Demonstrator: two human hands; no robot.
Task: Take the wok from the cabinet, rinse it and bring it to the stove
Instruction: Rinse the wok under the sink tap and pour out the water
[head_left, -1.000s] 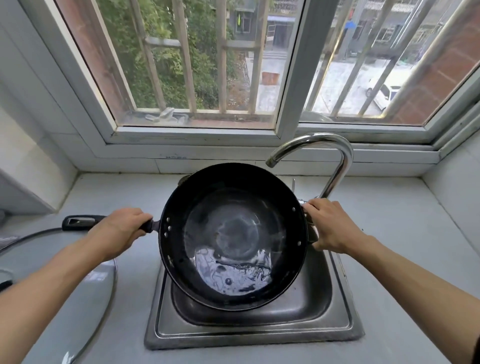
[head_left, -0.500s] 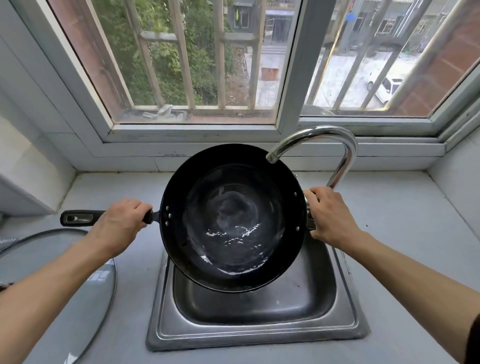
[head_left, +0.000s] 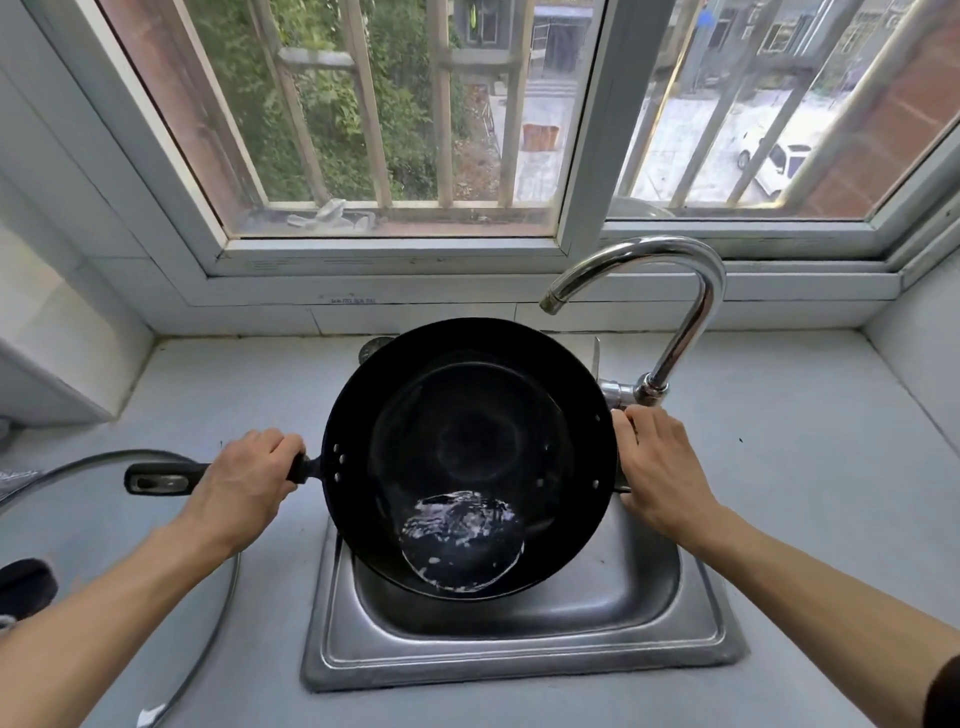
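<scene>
A black wok (head_left: 470, 415) hangs over the steel sink (head_left: 524, 660), tilted toward me. A small pool of water (head_left: 462, 540) lies against its near wall. My left hand (head_left: 244, 483) is closed around the long black handle, whose end sticks out to the left. My right hand (head_left: 660, 467) grips the small side handle on the wok's right rim. The curved chrome faucet (head_left: 691, 312) stands behind my right hand, its spout above the wok's far right edge. No water runs from it.
A glass lid (head_left: 130, 623) lies on the grey counter at the left, under my left forearm. A dark object (head_left: 26, 587) sits at the left edge. A barred window fills the wall behind the sink. Tiled walls close both sides.
The wok has tipped from away to toward me, and the water has run from its middle to its near wall. The view has shifted slightly. Both hands keep their grip.
</scene>
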